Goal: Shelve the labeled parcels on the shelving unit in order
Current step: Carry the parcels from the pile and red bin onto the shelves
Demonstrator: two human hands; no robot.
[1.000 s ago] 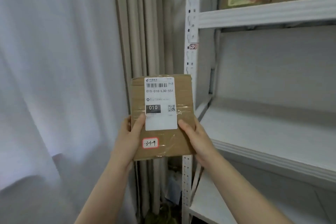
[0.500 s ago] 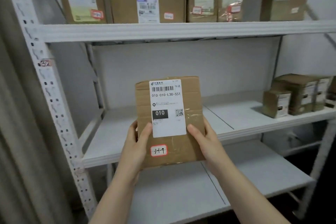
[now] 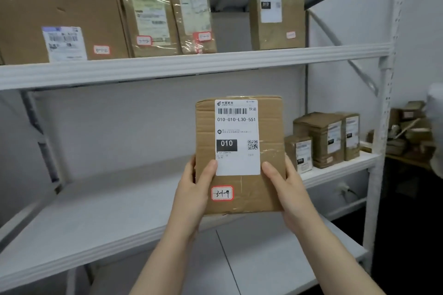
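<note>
While the left hand [image 3: 191,189] and right hand [image 3: 287,187] each grip a lower side of the upright cardboard parcel [image 3: 271,127], thumbs across its front, it hangs before the white shelving unit's [image 3: 191,64] middle shelf, label facing out.

parcel [image 3: 271,122] label [image 3: 237,136]: 010-010-L30-551 / 010 / 快递 | red-edged sticker [image 3: 222,193] on parcel: 3-1-9
</note>
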